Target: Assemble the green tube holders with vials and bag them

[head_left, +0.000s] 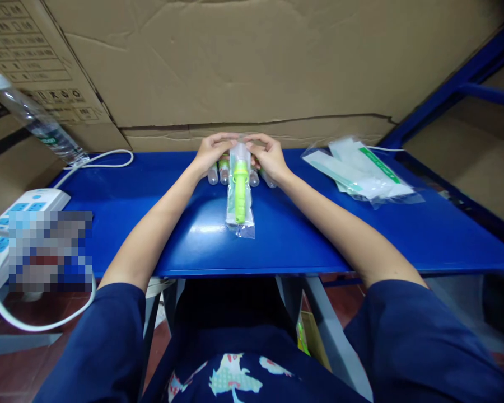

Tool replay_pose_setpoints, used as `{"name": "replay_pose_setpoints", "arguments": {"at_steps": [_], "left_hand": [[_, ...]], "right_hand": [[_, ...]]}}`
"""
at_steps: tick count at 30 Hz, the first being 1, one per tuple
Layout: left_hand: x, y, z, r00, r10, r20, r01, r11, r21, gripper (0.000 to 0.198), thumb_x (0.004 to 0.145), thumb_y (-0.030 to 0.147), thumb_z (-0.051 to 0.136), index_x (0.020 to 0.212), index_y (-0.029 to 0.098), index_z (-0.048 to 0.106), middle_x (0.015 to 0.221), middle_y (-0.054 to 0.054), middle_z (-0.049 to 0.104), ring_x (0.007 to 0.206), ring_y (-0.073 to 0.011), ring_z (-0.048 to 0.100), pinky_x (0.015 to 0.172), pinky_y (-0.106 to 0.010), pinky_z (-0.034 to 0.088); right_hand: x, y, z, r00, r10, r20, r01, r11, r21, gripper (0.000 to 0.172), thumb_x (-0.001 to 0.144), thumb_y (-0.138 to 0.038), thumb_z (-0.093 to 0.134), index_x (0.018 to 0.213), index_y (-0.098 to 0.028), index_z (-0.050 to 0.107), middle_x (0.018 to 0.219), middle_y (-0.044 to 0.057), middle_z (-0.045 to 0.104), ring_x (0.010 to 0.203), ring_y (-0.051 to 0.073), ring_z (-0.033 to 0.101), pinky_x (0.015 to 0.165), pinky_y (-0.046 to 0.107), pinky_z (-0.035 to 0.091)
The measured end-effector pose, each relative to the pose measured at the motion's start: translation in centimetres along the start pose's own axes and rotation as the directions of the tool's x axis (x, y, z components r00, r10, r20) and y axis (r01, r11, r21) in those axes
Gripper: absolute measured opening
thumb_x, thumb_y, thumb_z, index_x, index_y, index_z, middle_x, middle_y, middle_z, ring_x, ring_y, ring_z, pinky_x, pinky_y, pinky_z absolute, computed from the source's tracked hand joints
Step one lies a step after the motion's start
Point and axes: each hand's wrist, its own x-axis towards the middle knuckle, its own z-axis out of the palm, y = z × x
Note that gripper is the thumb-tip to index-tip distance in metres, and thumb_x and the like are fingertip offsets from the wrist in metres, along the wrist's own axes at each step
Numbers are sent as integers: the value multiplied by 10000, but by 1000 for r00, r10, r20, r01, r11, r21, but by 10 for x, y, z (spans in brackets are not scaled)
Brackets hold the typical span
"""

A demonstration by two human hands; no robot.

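Note:
A clear plastic bag [247,228] lies on the blue table in front of me, with a bright green pen-like tool [240,196] with a clear cap inside it. My left hand [213,152] and my right hand [270,157] meet at the bag's far end, thumbs and fingers pinching its top edge from both sides. Behind and beside the bag, several clear-capped tubes [224,173] lie side by side, partly hidden by my hands. What the pale strip beneath the green tool is, I cannot make out.
Flat clear packets with white and green inserts [361,173] lie at the right. On the left are a white power strip [37,201], its cable [109,157] and a water bottle [46,123]. Cardboard [252,61] walls the back of the blue table [294,235].

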Motion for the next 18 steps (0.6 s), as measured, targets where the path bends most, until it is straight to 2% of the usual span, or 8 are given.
{"name": "replay_pose_setpoints", "arguments": {"at_steps": [7,11,18], "left_hand": [[1,0,-1,997,-44,-55,42,999,-31,257,831,220,845,1072,140,807,1083,-92,838,988,-212,794,942,-364,644],[0,1,0,996,-55,-74,52,998,-46,292,812,225,859,1093,155,826,1058,-78,843,969,-213,794,898,-351,652],[1,0,0,995,-42,-95,38,998,-40,292,787,240,870,1060,145,834,1055,-82,838,983,-214,782,913,-366,647]], "right_hand": [[-4,-7,2,999,44,1,-44,999,-9,261,872,-376,810,1066,-221,730,507,-66,524,422,102,465,408,214,342],[-6,-9,3,997,71,-29,-70,997,31,295,856,-307,801,1133,-216,755,522,-67,551,432,96,472,425,199,359],[-7,-19,8,981,181,-72,-169,975,142,278,821,-161,762,1097,-161,795,532,-69,578,412,59,423,411,173,306]]}}
